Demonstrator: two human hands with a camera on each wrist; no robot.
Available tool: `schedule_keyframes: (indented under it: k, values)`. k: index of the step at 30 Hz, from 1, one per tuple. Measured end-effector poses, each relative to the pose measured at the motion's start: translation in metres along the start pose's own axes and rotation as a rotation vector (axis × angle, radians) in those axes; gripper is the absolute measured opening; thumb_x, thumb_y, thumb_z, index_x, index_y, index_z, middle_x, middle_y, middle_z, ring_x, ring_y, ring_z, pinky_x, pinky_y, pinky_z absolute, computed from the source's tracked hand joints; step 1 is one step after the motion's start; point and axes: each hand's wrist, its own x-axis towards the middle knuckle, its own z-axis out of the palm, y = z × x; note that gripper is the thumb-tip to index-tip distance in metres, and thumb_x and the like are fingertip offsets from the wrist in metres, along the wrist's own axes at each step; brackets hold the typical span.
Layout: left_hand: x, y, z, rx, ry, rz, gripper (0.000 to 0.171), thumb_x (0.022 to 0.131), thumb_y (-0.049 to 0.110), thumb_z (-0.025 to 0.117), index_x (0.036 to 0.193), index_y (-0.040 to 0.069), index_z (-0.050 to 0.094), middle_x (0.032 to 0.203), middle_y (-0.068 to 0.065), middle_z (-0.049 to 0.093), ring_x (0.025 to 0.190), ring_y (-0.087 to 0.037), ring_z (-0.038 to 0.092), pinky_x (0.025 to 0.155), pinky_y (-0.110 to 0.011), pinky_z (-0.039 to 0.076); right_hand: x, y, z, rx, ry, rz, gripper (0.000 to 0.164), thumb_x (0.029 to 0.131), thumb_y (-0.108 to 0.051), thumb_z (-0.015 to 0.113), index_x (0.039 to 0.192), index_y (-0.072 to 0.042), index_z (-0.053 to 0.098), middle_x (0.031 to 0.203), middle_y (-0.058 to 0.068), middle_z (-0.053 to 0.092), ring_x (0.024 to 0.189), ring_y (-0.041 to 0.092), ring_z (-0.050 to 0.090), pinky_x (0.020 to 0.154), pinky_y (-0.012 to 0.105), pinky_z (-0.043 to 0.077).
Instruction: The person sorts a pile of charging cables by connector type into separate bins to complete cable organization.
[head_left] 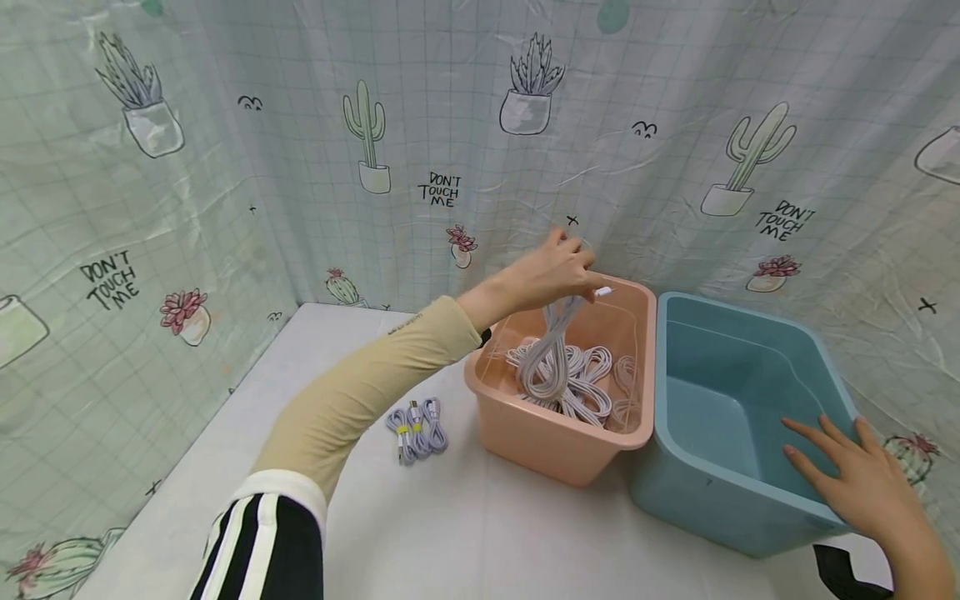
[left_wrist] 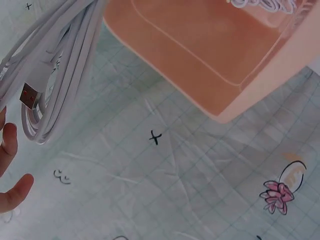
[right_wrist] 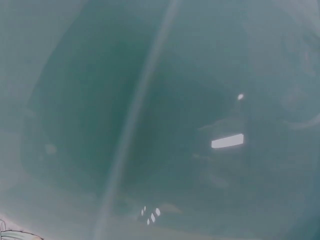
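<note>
My left hand (head_left: 551, 271) is raised over the peach-coloured bin (head_left: 551, 454), pinching a coiled white USB cable (head_left: 550, 362) that hangs down into it. In the left wrist view the loops of this USB cable (left_wrist: 75, 65) and its metal USB plug (left_wrist: 30, 96) show beside the fingertips (left_wrist: 19, 192). More coiled white cables (head_left: 596, 367) lie inside the peach bin. My right hand (head_left: 870, 475), its fingers spread, rests at the near right rim of the blue bin (head_left: 727, 500). Only the smooth blue-green bin wall (right_wrist: 150, 125) fills the right wrist view.
Three small cable bundles (head_left: 417, 432), two with visible yellow bands, lie side by side on the white table (head_left: 480, 550), left of the peach bin. The two bins stand next to each other. Behind them hangs a cactus-print curtain (head_left: 465, 150).
</note>
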Motion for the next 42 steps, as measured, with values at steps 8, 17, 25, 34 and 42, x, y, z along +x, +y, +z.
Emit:
schedule_keyframes:
  k: [8, 17, 25, 34, 42]
  values:
    - [0.012, 0.006, 0.014, 0.023, -0.098, 0.023, 0.032, 0.083, 0.036, 0.043, 0.109, 0.032, 0.06, 0.103, 0.004, 0.061, 0.096, -0.02, 0.053, 0.089, -0.041, 0.036, 0.001, 0.0, 0.001, 0.0, -0.008, 0.004, 0.057, 0.093, -0.044, 0.037, 0.13, 0.001, 0.038, 0.133, 0.04, 0.018, 0.122, 0.058, -0.014, 0.085, 0.075, 0.003]
    - [0.013, 0.0, 0.023, -0.044, -0.085, -0.052, 0.027, 0.082, 0.043, 0.047, 0.094, 0.026, 0.064, 0.095, 0.0, 0.06, 0.097, -0.023, 0.052, 0.096, -0.056, 0.032, 0.0, 0.0, 0.0, -0.005, -0.009, 0.012, 0.057, 0.093, -0.044, 0.037, 0.129, 0.001, 0.039, 0.133, 0.04, 0.019, 0.123, 0.057, -0.015, 0.084, 0.075, 0.003]
    - [0.003, -0.007, 0.028, -0.058, -0.07, -0.058, 0.029, 0.084, 0.043, 0.045, 0.095, 0.024, 0.063, 0.099, 0.0, 0.06, 0.098, -0.024, 0.052, 0.095, -0.058, 0.031, 0.001, 0.0, 0.0, -0.008, -0.006, 0.01, 0.057, 0.093, -0.043, 0.037, 0.129, 0.001, 0.039, 0.134, 0.039, 0.018, 0.123, 0.057, -0.014, 0.085, 0.075, 0.004]
    - [-0.016, -0.011, 0.035, -0.041, 0.046, -0.047, 0.027, 0.087, 0.042, 0.047, 0.093, 0.022, 0.064, 0.089, -0.001, 0.061, 0.093, -0.021, 0.053, 0.098, -0.057, 0.03, 0.001, 0.001, 0.001, -0.001, -0.003, 0.004, 0.057, 0.093, -0.043, 0.037, 0.13, 0.0, 0.038, 0.133, 0.04, 0.019, 0.123, 0.057, -0.014, 0.085, 0.075, 0.003]
    - [-0.038, -0.014, 0.038, -0.073, 0.116, -0.081, 0.026, 0.089, 0.041, 0.048, 0.083, 0.021, 0.063, 0.081, 0.0, 0.058, 0.091, -0.018, 0.051, 0.099, -0.056, 0.027, 0.001, 0.002, 0.002, 0.003, -0.002, 0.01, 0.058, 0.093, -0.044, 0.037, 0.13, 0.0, 0.037, 0.134, 0.04, 0.018, 0.124, 0.057, -0.015, 0.085, 0.075, 0.002]
